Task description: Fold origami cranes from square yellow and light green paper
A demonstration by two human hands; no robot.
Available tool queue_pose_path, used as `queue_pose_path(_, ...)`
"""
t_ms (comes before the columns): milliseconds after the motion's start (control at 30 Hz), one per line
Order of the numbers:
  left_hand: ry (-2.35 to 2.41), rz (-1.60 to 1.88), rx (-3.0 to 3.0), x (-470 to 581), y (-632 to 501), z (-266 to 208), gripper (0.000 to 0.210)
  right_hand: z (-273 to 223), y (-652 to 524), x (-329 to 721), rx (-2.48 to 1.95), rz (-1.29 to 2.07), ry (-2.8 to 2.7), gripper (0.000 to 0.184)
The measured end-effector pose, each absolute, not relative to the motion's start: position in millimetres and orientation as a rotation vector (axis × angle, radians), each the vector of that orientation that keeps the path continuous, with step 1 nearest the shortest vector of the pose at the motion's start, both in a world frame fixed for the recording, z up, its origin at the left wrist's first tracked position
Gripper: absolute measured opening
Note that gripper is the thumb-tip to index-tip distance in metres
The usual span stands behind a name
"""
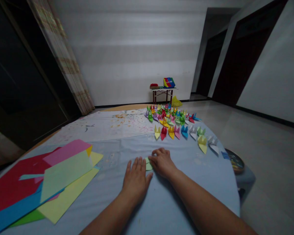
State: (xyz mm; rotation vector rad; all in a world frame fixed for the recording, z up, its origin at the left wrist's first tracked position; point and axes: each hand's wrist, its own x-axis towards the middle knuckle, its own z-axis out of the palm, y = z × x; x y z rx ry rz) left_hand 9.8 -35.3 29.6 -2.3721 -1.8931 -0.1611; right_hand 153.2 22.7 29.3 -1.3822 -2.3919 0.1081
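Note:
A small folded piece of light green origami paper [148,164] lies on the cloth between my two hands. My left hand [136,176] is flat on the table, its fingers stretched out and touching the left edge of this paper. At the paper's right edge, the fingers of my right hand [162,163] are curled and closed on it; part of the paper is hidden there. Beyond the hands stands a row of folded paper cranes, among them a red crane [163,133], a blue crane [184,131] and a yellow crane [202,143].
Coloured paper sheets overlap at the left, with a pale green sheet [66,173] on top. More paper cranes [166,115] crowd the table's far right. A blue cloth [107,195] covers the near table. A round tin [235,161] sits on a stool past the right edge.

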Motion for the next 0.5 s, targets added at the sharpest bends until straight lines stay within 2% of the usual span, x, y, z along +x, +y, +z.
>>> queue_pose_path(267,-1.955,-0.478,-2.286,-22.3,-33.4,31.7,0.027,24.3,27.6,153.9,-1.411,0.161,-2.411,0.021)
queue_pose_path(500,-1.977,-0.589,-2.315,-25.8,-29.9,26.8,0.022,20.1,30.2,154.2,-1.374,0.166,-2.367,0.025)
